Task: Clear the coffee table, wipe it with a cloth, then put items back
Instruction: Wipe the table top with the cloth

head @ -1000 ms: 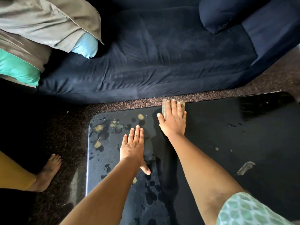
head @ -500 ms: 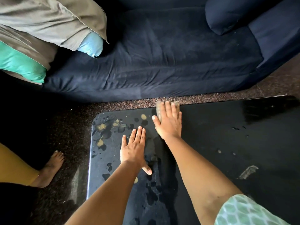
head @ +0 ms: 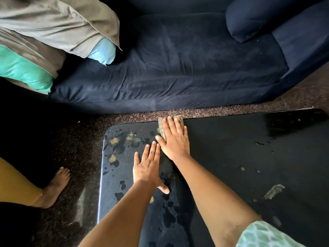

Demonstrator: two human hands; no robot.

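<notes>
Head view. Glossy black coffee table (head: 249, 139) with rounded corners fills the lower frame, its far edge running along a strip of speckled brown floor (head: 204, 111).

Right hand (head: 173, 141) lies flat, fingers straight and together, pressing down on a small tan folded cloth (head: 161, 125). No curl round it. The cloth sits at the table's far edge, mostly hidden under the fingers, showing only at the left side and past the fingertips.

Left hand (head: 147, 165) is also flat, palm on the bare tabletop, fingers extended and holding nothing, just left of the right hand. Its fingertips nearly meet the right thumb.

Yellowish smears (head: 114, 141) and wet patches mark the table's far left corner. A pale grey streak (head: 274, 191) lies at the right.

Dark navy fabric sofa (head: 178, 59) beyond. Grey-cased pillows (head: 53, 24) on its left end. A bare foot (head: 57, 184) stands on the floor at left.
</notes>
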